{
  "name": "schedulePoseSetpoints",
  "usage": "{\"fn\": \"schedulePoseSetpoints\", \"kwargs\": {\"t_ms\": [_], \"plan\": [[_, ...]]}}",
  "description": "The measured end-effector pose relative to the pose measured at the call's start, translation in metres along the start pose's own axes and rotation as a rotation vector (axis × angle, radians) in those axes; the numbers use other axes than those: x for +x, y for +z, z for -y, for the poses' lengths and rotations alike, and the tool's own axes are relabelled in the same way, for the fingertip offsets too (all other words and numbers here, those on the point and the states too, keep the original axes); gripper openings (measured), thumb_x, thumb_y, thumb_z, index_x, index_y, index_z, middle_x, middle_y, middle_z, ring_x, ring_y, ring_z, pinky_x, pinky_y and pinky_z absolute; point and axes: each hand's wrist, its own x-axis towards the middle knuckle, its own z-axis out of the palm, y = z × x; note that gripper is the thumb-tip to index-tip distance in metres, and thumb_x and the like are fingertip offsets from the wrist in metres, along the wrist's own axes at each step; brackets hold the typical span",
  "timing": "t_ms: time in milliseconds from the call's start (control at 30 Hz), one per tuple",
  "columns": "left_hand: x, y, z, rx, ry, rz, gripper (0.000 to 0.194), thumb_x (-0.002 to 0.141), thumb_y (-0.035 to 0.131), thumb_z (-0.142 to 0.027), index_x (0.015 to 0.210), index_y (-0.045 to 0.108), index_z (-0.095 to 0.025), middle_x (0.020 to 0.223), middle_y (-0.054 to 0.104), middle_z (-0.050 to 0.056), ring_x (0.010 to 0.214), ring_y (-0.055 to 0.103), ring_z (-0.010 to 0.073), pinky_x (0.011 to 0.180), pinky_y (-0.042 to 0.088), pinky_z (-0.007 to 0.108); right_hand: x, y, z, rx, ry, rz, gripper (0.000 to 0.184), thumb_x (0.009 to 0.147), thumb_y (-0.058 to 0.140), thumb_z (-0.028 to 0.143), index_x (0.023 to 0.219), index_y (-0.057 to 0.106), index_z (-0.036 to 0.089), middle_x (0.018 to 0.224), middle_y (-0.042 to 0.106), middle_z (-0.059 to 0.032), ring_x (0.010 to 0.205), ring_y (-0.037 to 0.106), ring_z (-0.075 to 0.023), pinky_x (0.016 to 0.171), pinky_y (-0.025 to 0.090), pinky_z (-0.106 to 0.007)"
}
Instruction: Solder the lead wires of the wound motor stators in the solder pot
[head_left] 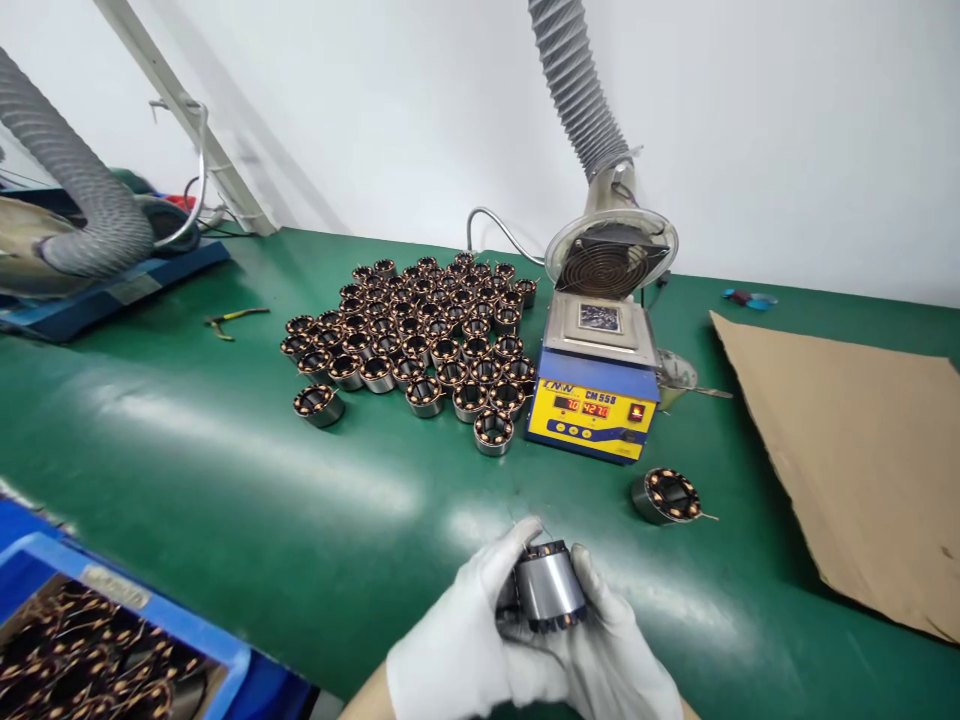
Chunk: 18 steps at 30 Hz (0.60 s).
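Observation:
A motor stator (pixel 551 588), a smooth steel ring with copper windings and dark insulation at its ends, is held tilted above the green bench near the front edge. My left hand (pixel 469 630), in a white glove, grips its left side, the thumb near the top rim where thin wires stick up. From the right, my right hand (pixel 619 645), gloved too, closes on the same stator. The lower fingers of both hands are partly hidden. Nearest to them on the bench, a single stator (pixel 666 496) lies to the right with a wire end pointing out.
A blue and yellow solder pot (pixel 592 405) stands beyond my hands, under an extraction hood (pixel 611 255). Left of it spreads a cluster of several stators (pixel 409 345). Cardboard (pixel 855 450) lies right, cutters (pixel 236 318) far left. A blue bin (pixel 161 620) of wired stators sits front left.

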Motion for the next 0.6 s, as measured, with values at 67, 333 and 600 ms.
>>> {"fn": "schedulePoseSetpoints", "kwargs": {"t_ms": [67,333,600], "plan": [[-0.005,0.006,-0.001,0.127,0.022,0.047,0.082,0.045,0.080,-0.004,0.121,0.057,-0.025,0.117,0.060,0.006,0.103,0.057,0.0286,0.093,0.044,0.036,-0.001,-0.001,0.000,0.005,0.017,-0.020,0.052,0.079,0.057,0.061,0.108,0.064,0.019,0.097,0.070,-0.0075,0.092,0.064,-0.0225,0.085,0.046,-0.036],[0.022,0.015,-0.023,-0.149,-0.008,-0.435,0.012,0.062,0.068,-0.026,0.058,0.067,-0.015,0.058,0.064,0.003,0.058,0.058,0.0186,0.060,0.047,0.027,0.000,-0.003,0.000,-0.041,0.065,0.049,0.053,0.077,0.060,0.061,0.095,0.068,0.011,0.084,0.071,-0.0083,0.071,0.068,-0.0179,0.066,0.051,-0.027],[0.016,0.017,-0.027,-0.238,-0.200,-0.331,0.038,0.052,0.075,-0.034,0.084,0.070,-0.014,0.080,0.071,0.008,0.071,0.064,0.0228,0.065,0.049,0.029,0.004,-0.007,-0.005,-0.088,0.008,-0.006,0.047,0.077,0.064,0.056,0.100,0.065,0.015,0.089,0.071,-0.0088,0.078,0.068,-0.0205,0.067,0.051,-0.029]]}}
